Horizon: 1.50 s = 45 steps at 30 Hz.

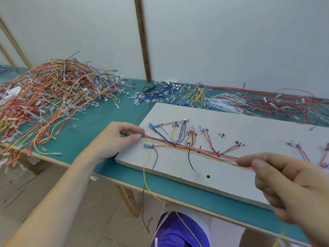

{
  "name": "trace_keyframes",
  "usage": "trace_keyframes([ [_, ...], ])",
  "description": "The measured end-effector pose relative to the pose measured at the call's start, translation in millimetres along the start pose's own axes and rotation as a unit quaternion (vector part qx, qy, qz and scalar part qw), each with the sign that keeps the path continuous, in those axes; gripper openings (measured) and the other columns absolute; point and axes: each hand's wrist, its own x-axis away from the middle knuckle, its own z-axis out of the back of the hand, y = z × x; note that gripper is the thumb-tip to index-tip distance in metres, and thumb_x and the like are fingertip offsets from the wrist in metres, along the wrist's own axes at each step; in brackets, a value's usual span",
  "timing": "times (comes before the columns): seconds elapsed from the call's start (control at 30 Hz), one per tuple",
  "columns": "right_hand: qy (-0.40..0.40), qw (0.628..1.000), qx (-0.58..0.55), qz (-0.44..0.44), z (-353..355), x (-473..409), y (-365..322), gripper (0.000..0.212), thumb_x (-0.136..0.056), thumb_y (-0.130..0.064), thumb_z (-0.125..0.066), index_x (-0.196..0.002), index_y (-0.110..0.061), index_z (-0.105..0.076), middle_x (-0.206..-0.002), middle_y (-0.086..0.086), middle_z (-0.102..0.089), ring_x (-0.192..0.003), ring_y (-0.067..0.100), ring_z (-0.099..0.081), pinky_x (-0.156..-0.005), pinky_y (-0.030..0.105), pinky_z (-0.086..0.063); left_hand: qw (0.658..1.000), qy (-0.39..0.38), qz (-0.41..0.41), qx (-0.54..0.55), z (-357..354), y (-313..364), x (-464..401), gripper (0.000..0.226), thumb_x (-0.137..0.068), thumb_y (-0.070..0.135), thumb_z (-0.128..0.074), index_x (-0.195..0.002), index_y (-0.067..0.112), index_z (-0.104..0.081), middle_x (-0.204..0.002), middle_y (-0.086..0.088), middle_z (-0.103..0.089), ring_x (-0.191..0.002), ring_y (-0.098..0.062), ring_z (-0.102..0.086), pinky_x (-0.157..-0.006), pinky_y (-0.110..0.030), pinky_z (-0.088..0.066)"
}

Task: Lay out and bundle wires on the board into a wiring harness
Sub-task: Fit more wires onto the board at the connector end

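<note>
Where the white board (231,175) lies across the green table (99,122), a run of red, orange, yellow and dark wires (192,148) stretches along it, strung past small black pegs. At its near-left end the left hand (114,139) pinches the bundle between thumb and forefinger, right by a blue connector (142,134) at the board's corner. At the other end the right hand (284,182) holds the same run, thumb and forefinger pressed together on the strands, the remaining fingers curled loosely below; that hand is blurred, so the exact hold is hard to read.

Shorter branches rise off the main run toward the far edge: blue and white leads to another blue connector (151,126), a yellow loop, a red loop, and a red and dark pair ending at small white plugs. Handwritten marks sit beside several pegs. One yellow wire (147,179) and one dark wire (144,202) hang off the near edge of the board, down past the table rim.

Further out, a big tangled heap of finished harnesses (49,97) fills the left of the table, mostly red, orange and white. Along the back wall lie a pile of blue-ended leads (160,95), a yellow bunch (197,94), white cable ties (222,102) and loose red wires (277,106). A purple garment (178,230) shows below the table edge.
</note>
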Motion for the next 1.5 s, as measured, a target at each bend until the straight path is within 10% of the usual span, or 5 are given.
trace_keyframes([
  [0.13, 0.023, 0.996, 0.066, -0.058, 37.3, -10.2, 46.7, 0.019, -0.097, -0.039, -0.057, -0.102, -0.032, -0.075, -0.06, 0.01, -0.064, -0.034, 0.01, -0.026, -0.046, 0.012, -0.03, 0.999, -0.037, 0.006, -0.004, 7.2, 7.4, -8.9, 0.019, -0.085, 0.014, -0.084, -0.096, 0.03, -0.083, -0.076, 0.021, -0.072, -0.074, -0.002, -0.057, -0.068, -0.006, -0.041],
  [0.37, 0.033, 0.985, 0.097, -0.142, 60.1, -18.5, 53.1, 0.095, -0.032, -0.094, -0.073, -0.096, -0.024, -0.079, -0.05, 0.005, -0.051, -0.036, 0.016, -0.024, -0.051, 0.014, -0.026, 0.999, -0.026, 0.019, -0.015, 8.4, 4.3, -11.5, 0.016, -0.079, 0.022, -0.089, -0.088, 0.033, -0.081, -0.075, 0.002, -0.069, -0.071, -0.008, -0.058, -0.075, -0.029, -0.041],
  [0.8, 0.046, 0.966, 0.216, -0.136, 79.7, -23.8, 70.6, 0.07, -0.063, -0.092, -0.062, -0.101, -0.036, -0.076, -0.052, 0.014, -0.042, -0.043, 0.013, -0.033, -0.042, 0.012, -0.026, 0.988, -0.072, -0.034, -0.135, 14.1, 39.6, -23.3, 0.015, -0.077, 0.023, -0.09, -0.084, 0.033, -0.081, -0.066, 0.02, -0.067, -0.051, -0.002, -0.05, -0.05, -0.012, -0.036],
  [1.13, 0.081, 0.947, 0.305, -0.057, 61.2, -25.6, 65.0, 0.005, -0.084, -0.046, -0.071, -0.083, -0.043, -0.075, -0.041, -0.007, -0.032, -0.037, 0.005, -0.029, -0.058, 0.026, -0.033, 0.978, -0.127, -0.143, -0.087, -47.1, 68.5, -23.3, 0.01, -0.081, 0.023, -0.087, -0.083, 0.032, -0.081, -0.073, 0.022, -0.071, -0.059, -0.006, -0.053, -0.056, -0.01, -0.039],
  [1.5, 0.086, 0.917, 0.379, -0.089, 59.8, -46.2, 60.8, 0.028, -0.091, -0.035, -0.073, -0.064, -0.027, -0.072, -0.039, -0.007, -0.038, -0.044, 0.005, -0.044, -0.051, 0.026, -0.027, 0.956, -0.19, -0.211, -0.074, -111.0, 94.9, -36.2, 0.009, -0.084, 0.025, -0.084, -0.088, 0.031, -0.082, -0.083, 0.019, -0.072, -0.072, -0.01, -0.06, -0.069, -0.027, -0.052],
])
